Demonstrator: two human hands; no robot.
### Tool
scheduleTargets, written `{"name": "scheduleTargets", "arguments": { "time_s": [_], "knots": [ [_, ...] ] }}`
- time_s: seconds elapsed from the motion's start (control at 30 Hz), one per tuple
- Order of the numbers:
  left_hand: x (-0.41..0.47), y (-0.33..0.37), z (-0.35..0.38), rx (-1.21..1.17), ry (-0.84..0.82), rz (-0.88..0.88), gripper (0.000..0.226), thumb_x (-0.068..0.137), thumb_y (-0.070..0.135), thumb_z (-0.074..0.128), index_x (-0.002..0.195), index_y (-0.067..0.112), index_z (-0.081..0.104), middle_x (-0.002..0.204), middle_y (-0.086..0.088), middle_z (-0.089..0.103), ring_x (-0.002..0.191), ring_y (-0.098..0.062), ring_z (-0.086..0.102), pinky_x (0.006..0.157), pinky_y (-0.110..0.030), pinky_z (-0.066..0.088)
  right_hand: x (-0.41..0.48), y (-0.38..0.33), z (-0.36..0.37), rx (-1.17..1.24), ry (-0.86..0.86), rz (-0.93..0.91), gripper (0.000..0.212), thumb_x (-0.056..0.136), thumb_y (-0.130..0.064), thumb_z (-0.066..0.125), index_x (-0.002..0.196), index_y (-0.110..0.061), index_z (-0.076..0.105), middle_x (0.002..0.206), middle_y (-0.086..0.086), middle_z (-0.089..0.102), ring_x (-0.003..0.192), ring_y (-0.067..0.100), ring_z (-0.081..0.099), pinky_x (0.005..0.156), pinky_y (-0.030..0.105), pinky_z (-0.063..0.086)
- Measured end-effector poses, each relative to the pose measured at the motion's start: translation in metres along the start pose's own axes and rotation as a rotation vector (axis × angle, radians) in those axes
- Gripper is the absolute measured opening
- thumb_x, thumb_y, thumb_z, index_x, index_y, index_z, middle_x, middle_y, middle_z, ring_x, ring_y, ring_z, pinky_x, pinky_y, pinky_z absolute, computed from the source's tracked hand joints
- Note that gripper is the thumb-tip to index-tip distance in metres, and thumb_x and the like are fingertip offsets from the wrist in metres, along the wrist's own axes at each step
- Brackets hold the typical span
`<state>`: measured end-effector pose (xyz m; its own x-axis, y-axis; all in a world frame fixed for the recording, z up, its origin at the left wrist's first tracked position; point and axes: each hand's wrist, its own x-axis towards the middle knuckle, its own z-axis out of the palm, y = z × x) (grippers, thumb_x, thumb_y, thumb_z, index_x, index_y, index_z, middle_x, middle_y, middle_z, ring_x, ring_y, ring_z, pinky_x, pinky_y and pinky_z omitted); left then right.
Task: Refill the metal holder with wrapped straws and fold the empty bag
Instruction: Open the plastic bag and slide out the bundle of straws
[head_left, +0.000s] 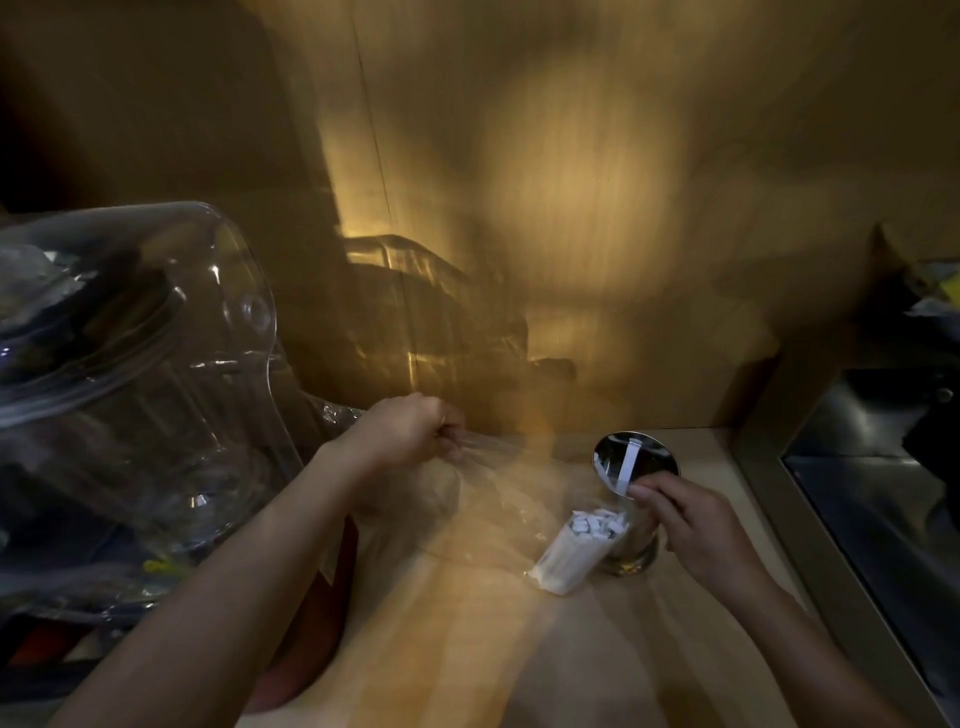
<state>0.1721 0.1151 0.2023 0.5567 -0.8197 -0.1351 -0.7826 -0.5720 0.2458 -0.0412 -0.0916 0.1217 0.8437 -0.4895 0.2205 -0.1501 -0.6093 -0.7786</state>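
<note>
Metal holder (636, 467) gripped by right hand (691, 525), left hand (410, 428) pinching bag (483, 499)

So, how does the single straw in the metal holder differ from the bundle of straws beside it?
The single straw stands loose inside the metal holder, pinched by the right hand; the bundle lies tilted on the counter, leaning against the holder. The single straw is alone; the bundle is packed tight. Both are white-wrapped.

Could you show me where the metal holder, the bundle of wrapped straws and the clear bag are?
metal holder (652, 457): head view, inside of its rim.
bundle of wrapped straws (571, 556): head view, its side.
clear bag (498, 499): head view, its spread middle.
</note>
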Motion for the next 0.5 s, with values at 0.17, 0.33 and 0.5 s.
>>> {"name": "scheduleTargets", "arguments": {
  "time_s": [0.17, 0.33, 0.5],
  "knots": [
    [-0.006, 0.003, 0.004, -0.025, -0.064, 0.057, 0.004, 0.081, 0.017, 0.065, 0.079, 0.021, 0.064, 0.081, 0.008, 0.065, 0.080, -0.013, 0.061, 0.073, -0.035, 0.050, -0.002, -0.004, -0.013, -0.004, -0.018, 0.000, 0.014, 0.085, -0.008, 0.060, 0.078, -0.015, 0.069, 0.052, -0.014, 0.061, 0.057, -0.001, 0.057, 0.051, 0.013, 0.040],
    [-0.013, 0.006, 0.018, 0.010, -0.043, 0.104, 0.005, 0.084, 0.016, 0.060, 0.083, 0.021, 0.062, 0.086, 0.003, 0.065, 0.082, -0.017, 0.061, 0.072, -0.036, 0.051, -0.006, 0.002, -0.024, -0.024, -0.010, 0.073, 0.015, 0.086, -0.011, 0.059, 0.080, -0.021, 0.068, 0.063, -0.003, 0.062, 0.054, 0.005, 0.056, 0.050, 0.019, 0.039],
    [-0.014, -0.002, 0.032, 0.097, 0.077, 0.057, 0.008, 0.086, 0.024, 0.060, 0.090, 0.018, 0.064, 0.095, -0.001, 0.070, 0.089, -0.021, 0.063, 0.077, -0.037, 0.051, -0.007, -0.001, -0.017, -0.026, 0.023, 0.087, 0.019, 0.085, -0.014, 0.059, 0.076, -0.030, 0.064, 0.059, -0.007, 0.059, 0.054, 0.002, 0.055, 0.051, 0.016, 0.037]
  ]
}}
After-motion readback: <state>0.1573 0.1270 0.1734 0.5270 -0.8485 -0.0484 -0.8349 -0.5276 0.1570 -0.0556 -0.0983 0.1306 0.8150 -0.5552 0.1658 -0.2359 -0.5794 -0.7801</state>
